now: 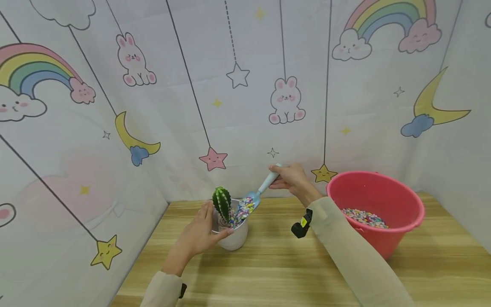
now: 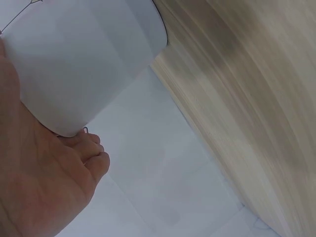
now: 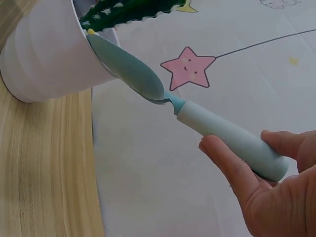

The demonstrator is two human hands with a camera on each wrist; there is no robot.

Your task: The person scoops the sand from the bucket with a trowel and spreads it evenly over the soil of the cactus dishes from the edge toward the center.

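Observation:
A white flowerpot (image 1: 235,239) stands on the table with a green cactus (image 1: 221,204) upright in it. My left hand (image 1: 199,230) holds the pot at its rim, thumb along the near side and fingers round the left. In the left wrist view the fingertips show past the pot's wall (image 2: 94,59). My right hand (image 1: 293,181) grips the pale blue handle of a small shovel (image 1: 264,184). The shovel tilts down to the left, its blade at the pot's right rim. Multicoloured pebbles (image 1: 245,207) lie on the blade and beside the cactus.
A red bucket (image 1: 402,238) stands on the right of the wooden table (image 1: 268,273), beyond my right forearm. More coloured pebbles (image 1: 364,217) lie at its bottom. A printed cloth (image 1: 245,119) hangs behind the table and along its sides.

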